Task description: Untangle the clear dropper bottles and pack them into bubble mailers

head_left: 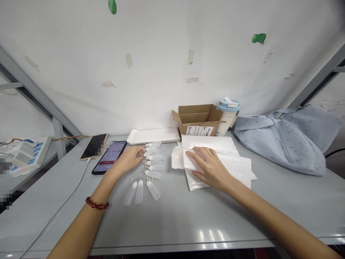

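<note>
My left hand (131, 157) is at the far end of a row of small translucent squeeze bottles (155, 168) with loop-strapped caps. Its curled fingertips pinch at the cap end of one bottle; the exact contact is partly hidden. Nearer to me, three more bottles (139, 191) lie fanned out. On the right, my right hand (211, 166) grips a small white padded envelope (191, 162), fingers over its top and thumb at the near side. The envelope's flap (177, 157) opens toward the left. Beneath it lie more white padded envelopes (223, 144), overlapping.
A stack of white envelopes (155, 135) lies by the wall. Behind are an open cardboard box (199, 118) and a blue-lidded cup (227, 117). Blue cloth (280, 140) covers the right back. Two phones, one dark (94, 146), one showing a timer (110, 156), lie left, with a white cable (68, 199).
</note>
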{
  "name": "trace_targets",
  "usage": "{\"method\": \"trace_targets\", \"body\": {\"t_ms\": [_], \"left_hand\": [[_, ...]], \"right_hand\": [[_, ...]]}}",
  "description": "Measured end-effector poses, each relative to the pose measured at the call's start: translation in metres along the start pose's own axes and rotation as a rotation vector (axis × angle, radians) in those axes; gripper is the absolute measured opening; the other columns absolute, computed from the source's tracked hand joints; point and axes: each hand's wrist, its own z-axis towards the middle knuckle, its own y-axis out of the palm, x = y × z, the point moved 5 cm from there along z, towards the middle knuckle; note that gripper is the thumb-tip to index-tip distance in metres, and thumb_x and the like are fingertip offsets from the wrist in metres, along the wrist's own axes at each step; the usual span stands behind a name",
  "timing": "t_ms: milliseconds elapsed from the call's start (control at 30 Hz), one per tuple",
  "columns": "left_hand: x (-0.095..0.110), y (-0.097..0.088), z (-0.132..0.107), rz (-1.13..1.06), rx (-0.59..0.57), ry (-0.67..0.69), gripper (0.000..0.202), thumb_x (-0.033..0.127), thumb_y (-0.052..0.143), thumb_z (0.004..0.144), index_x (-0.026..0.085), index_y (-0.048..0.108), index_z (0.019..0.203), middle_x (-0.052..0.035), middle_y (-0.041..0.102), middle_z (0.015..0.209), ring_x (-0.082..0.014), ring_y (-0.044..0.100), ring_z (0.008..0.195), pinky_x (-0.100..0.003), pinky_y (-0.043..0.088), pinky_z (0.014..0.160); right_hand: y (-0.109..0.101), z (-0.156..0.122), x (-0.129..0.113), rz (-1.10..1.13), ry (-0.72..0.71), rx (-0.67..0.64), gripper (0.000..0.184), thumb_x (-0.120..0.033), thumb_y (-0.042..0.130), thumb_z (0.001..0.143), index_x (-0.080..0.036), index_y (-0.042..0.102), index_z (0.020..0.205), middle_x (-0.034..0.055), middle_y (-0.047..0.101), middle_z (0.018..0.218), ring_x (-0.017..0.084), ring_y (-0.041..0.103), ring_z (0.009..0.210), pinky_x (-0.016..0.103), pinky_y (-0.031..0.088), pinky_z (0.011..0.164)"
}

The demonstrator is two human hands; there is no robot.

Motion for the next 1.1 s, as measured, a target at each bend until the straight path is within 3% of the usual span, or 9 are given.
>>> {"method": "trace_targets", "body": {"t_ms": [167,333,733,833,933,1100], "left_hand": [[0.004,0.002,0.000,-0.019,-0.041,-0.013,0.019,0.027,0.045,0.072,0.018,0.062,0.074,-0.0053,0.066,0.075,-0.0228,0.060,0.072,-0.031,0.042,0.064],[0.004,0.004,0.000,-0.058,-0.071,-0.003,0.020,0.031,0.044,0.073,0.018,0.060,0.071,-0.0024,0.065,0.069,-0.0195,0.058,0.065,-0.027,0.041,0.059],[0.004,-0.009,-0.002,-0.095,-0.038,-0.062,0.022,0.034,0.040,0.072,0.019,0.055,0.072,-0.0061,0.065,0.081,-0.0228,0.059,0.078,-0.031,0.044,0.068],[0.004,-0.019,-0.005,-0.128,-0.022,-0.103,0.021,0.035,0.040,0.073,0.019,0.053,0.072,-0.0044,0.062,0.076,-0.0213,0.059,0.072,-0.030,0.044,0.065],[0.016,-0.029,-0.010,-0.233,-0.024,-0.101,0.021,0.037,0.040,0.076,0.019,0.051,0.074,-0.0002,0.056,0.072,-0.0163,0.056,0.062,-0.027,0.043,0.061],[0.058,-0.028,-0.021,-0.270,-0.044,0.108,0.019,0.032,0.037,0.085,0.020,0.050,0.078,-0.0005,0.054,0.076,-0.0154,0.050,0.065,-0.026,0.041,0.058]], "right_hand": [[0.002,0.000,0.000,0.006,-0.005,0.007,0.050,-0.016,0.059,0.073,-0.015,0.044,0.120,0.0153,0.049,0.115,0.028,0.045,0.100,0.040,0.037,0.081],[0.002,0.000,-0.001,0.016,-0.004,0.002,0.050,-0.015,0.059,0.072,-0.014,0.045,0.120,0.0160,0.049,0.115,0.028,0.045,0.100,0.040,0.037,0.081],[0.001,0.000,0.000,0.027,0.006,-0.003,0.049,-0.016,0.058,0.074,-0.014,0.044,0.120,0.0161,0.049,0.115,0.029,0.045,0.100,0.042,0.037,0.082],[0.000,0.001,0.001,0.040,0.010,0.002,0.048,-0.016,0.057,0.074,-0.015,0.044,0.120,0.0158,0.050,0.114,0.029,0.046,0.100,0.042,0.038,0.081],[0.000,0.001,0.001,0.046,0.014,0.007,0.048,-0.016,0.057,0.074,-0.015,0.043,0.120,0.0158,0.050,0.115,0.029,0.046,0.101,0.042,0.038,0.081],[0.001,0.000,0.000,0.055,0.019,0.006,0.050,-0.016,0.057,0.073,-0.014,0.042,0.121,0.0159,0.050,0.115,0.029,0.045,0.102,0.042,0.037,0.081]]}}
